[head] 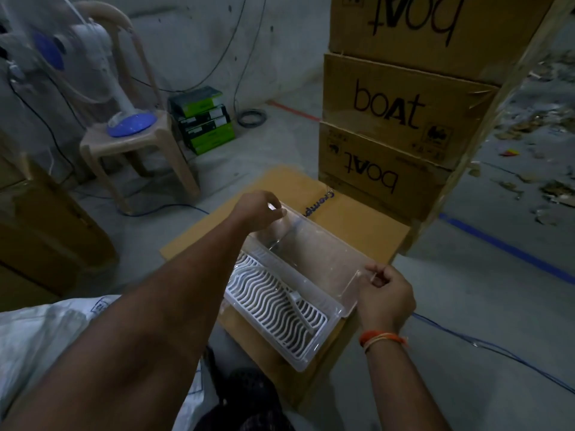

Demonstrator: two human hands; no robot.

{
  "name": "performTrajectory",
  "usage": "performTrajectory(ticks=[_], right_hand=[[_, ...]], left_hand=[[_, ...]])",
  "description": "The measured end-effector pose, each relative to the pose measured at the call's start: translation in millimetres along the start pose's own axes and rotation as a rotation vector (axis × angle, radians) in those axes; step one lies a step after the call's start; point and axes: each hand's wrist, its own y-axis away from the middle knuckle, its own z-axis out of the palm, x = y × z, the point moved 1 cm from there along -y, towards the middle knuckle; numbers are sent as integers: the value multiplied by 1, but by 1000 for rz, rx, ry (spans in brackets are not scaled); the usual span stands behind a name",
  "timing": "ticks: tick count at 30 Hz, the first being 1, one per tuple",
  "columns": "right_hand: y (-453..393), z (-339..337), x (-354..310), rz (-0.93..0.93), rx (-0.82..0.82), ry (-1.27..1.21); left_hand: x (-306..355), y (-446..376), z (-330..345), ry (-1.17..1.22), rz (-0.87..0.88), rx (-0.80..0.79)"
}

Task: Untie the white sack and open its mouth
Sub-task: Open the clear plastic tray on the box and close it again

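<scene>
Both hands are on a clear plastic container (298, 275), not on the sack. The left hand (258, 209) reaches forward and pinches the container's far corner, fingers closed on the rim. The right hand (384, 295) grips the near right corner, thumb and fingers closed over the edge. An orange thread band (382, 337) sits on the right wrist.

The container rests tilted on a flattened cardboard sheet (357, 225) spread on the concrete floor (466, 353). Inside its nearer half lies a white plastic grid (273, 303) with wavy slats.

The white sack (40, 334) lies at the lower left, under and beside the left forearm, well apart from both hands; neither hand touches it. Its mouth and tie cannot be made out from here. Something dark and patterned (245, 399) lies just to its right at the bottom edge.

Behind the cardboard sheet stand stacked brown cartons (401, 98) printed "boat". To the left, a table fan (93, 57) stands on a beige plastic stool (137, 150), with a stack of green and black boxes (205, 119) on the floor beside it. A blue cable (497, 349) runs across the floor on the right.
</scene>
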Motion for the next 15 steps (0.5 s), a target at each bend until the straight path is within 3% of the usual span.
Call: performTrajectory(ticks=[5, 10, 15], right_hand=[[15, -12, -32, -241, 86, -75], [47, -23, -47, -453, 53, -106], [89, -33, -46, -594, -37, -70]], left_hand=[[0, 25, -20, 319, -140, 218], [-15, 57, -33, 931, -350, 369], [-32, 91, -43, 1135, -468, 409]])
